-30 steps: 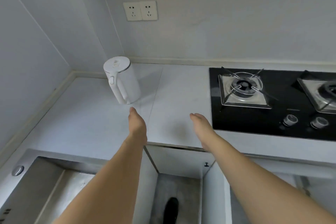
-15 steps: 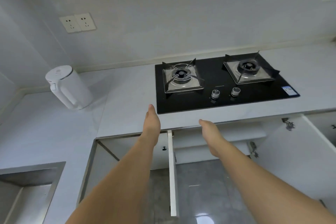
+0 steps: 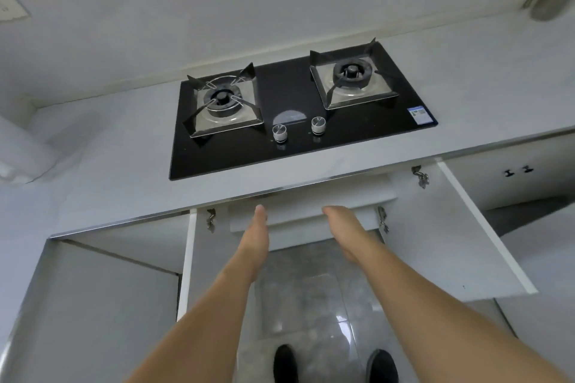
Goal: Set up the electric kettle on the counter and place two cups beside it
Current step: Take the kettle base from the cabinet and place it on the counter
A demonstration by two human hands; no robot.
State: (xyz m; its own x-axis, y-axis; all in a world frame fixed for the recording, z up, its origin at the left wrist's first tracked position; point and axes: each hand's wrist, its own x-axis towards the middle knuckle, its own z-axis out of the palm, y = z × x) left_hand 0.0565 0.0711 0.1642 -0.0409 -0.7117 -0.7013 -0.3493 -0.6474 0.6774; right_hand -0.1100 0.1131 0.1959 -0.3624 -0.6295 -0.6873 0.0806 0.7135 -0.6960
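White kettle, blurred, on the worktop at the frame's left edge: setting-down judged done. Left hand and right hand, lower centre: fingers straight, empty, before the open cabinet door. Black hob, centre. Cups: none in view; both still to place.

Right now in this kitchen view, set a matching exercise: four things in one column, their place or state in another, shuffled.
Things:
1. kettle
2. stove knobs
3. cabinet door
4. hands

Place or state:
A. between the two burners, at the front
B. swung open below the counter
C. far left on the counter, blurred
D. empty, reaching under the counter edge

Pairs: 1-C, 2-A, 3-B, 4-D
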